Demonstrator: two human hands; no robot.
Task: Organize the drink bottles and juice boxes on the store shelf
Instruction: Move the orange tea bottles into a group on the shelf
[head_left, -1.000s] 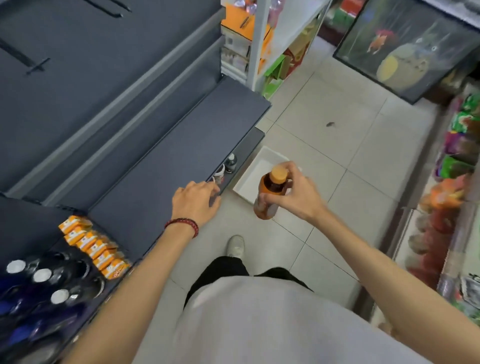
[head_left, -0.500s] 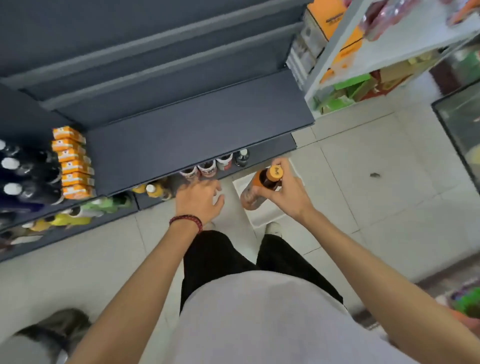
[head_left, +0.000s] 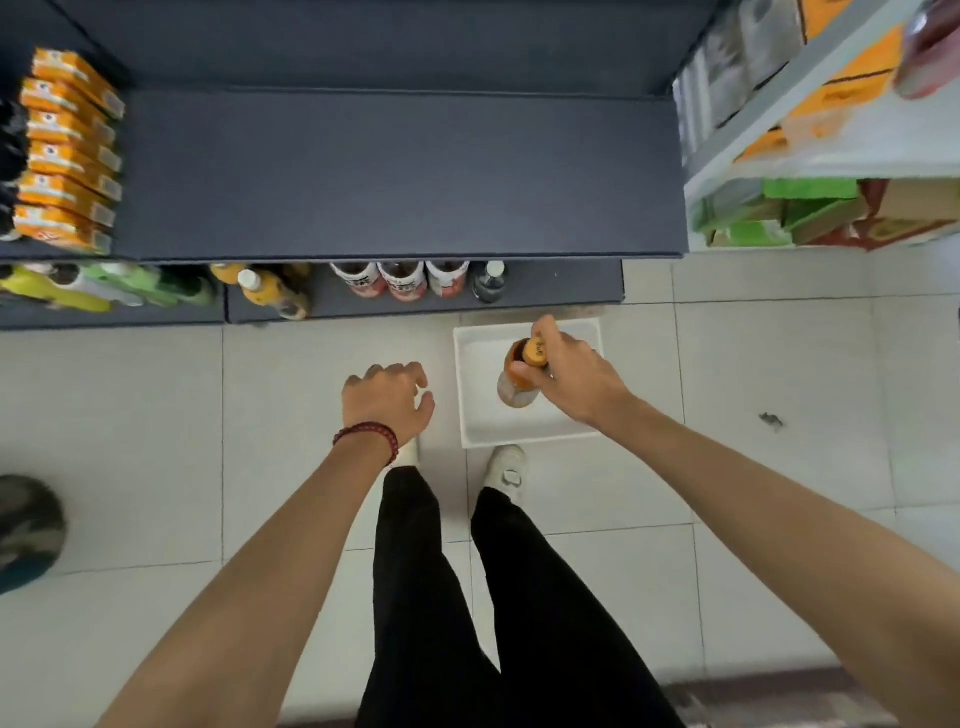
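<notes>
You have the orange-capped bottle (head_left: 517, 389) in your right hand (head_left: 574, 376), fingers and thumb curled round its neck just under the cap, so the body hangs tilted below your palm. Held that way, it looks ready to be lowered cap-up into a row. It is in the air over the white tray (head_left: 480, 410) on the floor, which lies directly beneath that hand.

Your left hand (head_left: 387, 400) holds nothing; its fingers hang loosely curled over the tiles, just beside the tray and wearing a red bead bracelet (head_left: 369, 434) at the wrist. It seems free to steady or shift bottles.

Ahead of both hands, the bottom shelf (head_left: 561, 283) carries three red-labelled bottles (head_left: 402, 278) side by side and a dark bottle (head_left: 489, 283) touching the last of them; bare shelf lies beyond it, forward of your right hand. An orange bottle (head_left: 270, 293) lies tipped forward of your left hand. Farther left and higher, juice boxes (head_left: 67, 156) stand in a neat file on the upper shelf (head_left: 389, 176).

There is print on the cap and labels, but none is legible.
</notes>
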